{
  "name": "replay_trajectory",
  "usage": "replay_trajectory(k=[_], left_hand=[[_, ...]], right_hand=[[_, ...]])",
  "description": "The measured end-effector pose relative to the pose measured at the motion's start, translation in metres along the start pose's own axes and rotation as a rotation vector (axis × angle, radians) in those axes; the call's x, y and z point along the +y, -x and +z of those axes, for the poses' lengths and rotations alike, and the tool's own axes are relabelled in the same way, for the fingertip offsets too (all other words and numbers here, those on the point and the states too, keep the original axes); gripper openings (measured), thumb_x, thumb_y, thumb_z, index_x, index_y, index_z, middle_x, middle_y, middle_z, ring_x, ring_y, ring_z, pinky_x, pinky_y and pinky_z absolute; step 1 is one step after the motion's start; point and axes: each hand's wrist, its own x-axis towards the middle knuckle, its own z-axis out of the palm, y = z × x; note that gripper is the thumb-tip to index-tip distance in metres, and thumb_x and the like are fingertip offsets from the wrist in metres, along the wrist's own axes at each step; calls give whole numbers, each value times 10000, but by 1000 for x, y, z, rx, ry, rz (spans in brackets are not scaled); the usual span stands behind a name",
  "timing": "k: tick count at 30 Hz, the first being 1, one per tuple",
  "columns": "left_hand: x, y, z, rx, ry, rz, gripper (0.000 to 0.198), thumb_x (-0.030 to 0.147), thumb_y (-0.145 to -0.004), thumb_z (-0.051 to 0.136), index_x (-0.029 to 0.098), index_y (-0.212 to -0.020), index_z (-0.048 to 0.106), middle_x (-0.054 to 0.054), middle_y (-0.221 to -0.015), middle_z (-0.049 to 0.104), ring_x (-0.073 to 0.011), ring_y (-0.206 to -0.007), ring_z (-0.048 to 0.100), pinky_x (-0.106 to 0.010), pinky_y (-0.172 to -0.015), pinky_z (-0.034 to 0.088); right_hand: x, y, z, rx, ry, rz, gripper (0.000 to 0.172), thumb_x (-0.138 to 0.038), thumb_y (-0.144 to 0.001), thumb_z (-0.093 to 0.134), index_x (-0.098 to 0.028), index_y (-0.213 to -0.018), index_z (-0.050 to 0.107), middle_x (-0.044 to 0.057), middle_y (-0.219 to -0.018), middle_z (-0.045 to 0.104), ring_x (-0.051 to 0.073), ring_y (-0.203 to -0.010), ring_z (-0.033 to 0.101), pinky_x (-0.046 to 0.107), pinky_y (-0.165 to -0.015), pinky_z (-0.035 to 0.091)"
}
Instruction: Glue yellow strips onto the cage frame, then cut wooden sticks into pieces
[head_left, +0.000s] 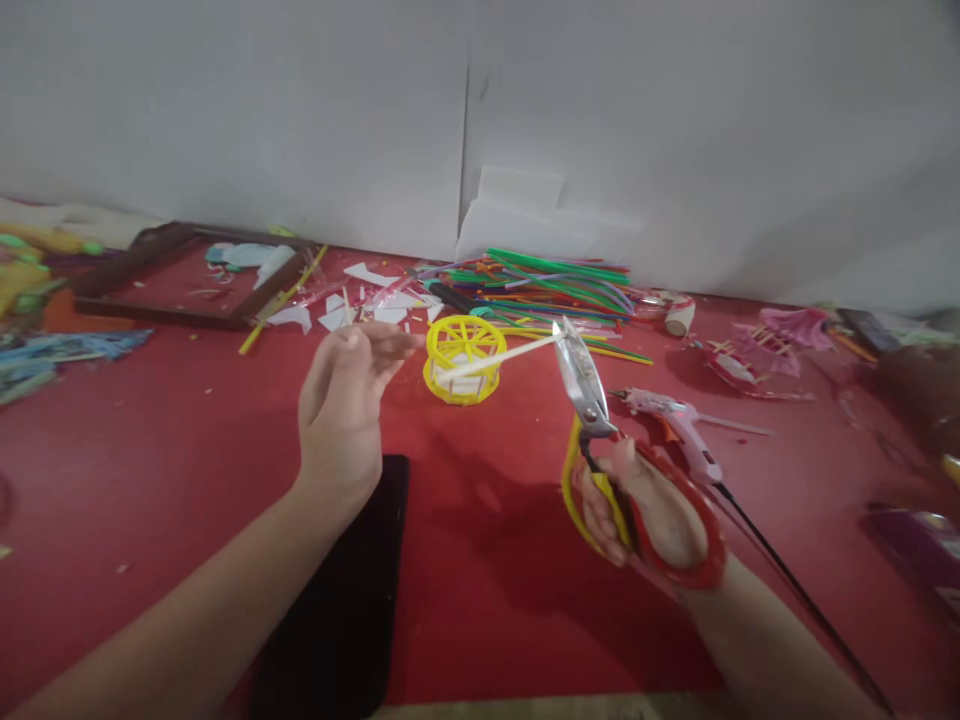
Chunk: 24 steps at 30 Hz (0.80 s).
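My right hand (pixel 645 510) grips a pair of scissors (pixel 592 410) by its red and yellow handles, blades pointing up and away. The blade tips meet the end of a thin pale stick (pixel 499 358) that slants across a small yellow wheel-shaped model (pixel 461 358) on the red table. My left hand (pixel 345 395) hovers left of the model, fingers curled together and pointing toward the stick's lower end; whether it pinches the stick is unclear.
A white glue gun (pixel 675 420) with a black cord lies right of the scissors. Several coloured straws (pixel 547 280) are piled at the wall. A dark wooden frame (pixel 187 275), white paper scraps (pixel 352 305) and a black slab (pixel 345 590) lie left and near.
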Motion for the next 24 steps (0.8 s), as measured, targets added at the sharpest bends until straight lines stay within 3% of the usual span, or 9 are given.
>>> replay_trajectory(k=[4,9,14,18,24], left_hand=[[-22,-4,-11,-121,-445,60,175,330,-874,585,213,-994,634,-60,-1079,663,-224,-1082,598,-402,-989,458],[-32,1,-14,-396,-874,227,501,165,-802,575,189,-1295,492,-121,-1396,513,-289,-1319,432,-526,-1119,310],[-31,1,-12,-502,-935,208,631,64,-747,526,184,-1357,422,-131,-1500,398,-277,-1402,342,-527,-1155,270],[-30,2,-11,-515,-949,185,660,13,-726,493,193,-1358,437,-109,-1534,348,-264,-1442,271,-518,-1182,233],[-28,3,-8,-502,-963,64,624,39,-753,517,180,-1358,461,-112,-1583,234,-274,-1474,174,-512,-1190,221]], right_hand=[[-4,4,0,-391,-343,219,782,-872,-756,183,-193,-457,432,-9,-313,390,110,-257,379,235,-290,309],[-8,13,1,-494,-620,321,852,-791,-839,67,-139,-564,542,10,-407,484,80,-314,434,196,-351,380],[-7,-2,2,-781,-850,344,890,-695,-881,-69,-125,-597,552,4,-438,467,83,-315,445,190,-326,396],[-1,-12,3,-802,-913,328,921,-665,-878,-124,-104,-631,564,4,-449,461,77,-334,454,182,-340,416],[6,-15,3,-882,-1003,275,991,-753,-801,-128,-78,-687,588,-5,-479,445,77,-334,449,188,-305,411]])
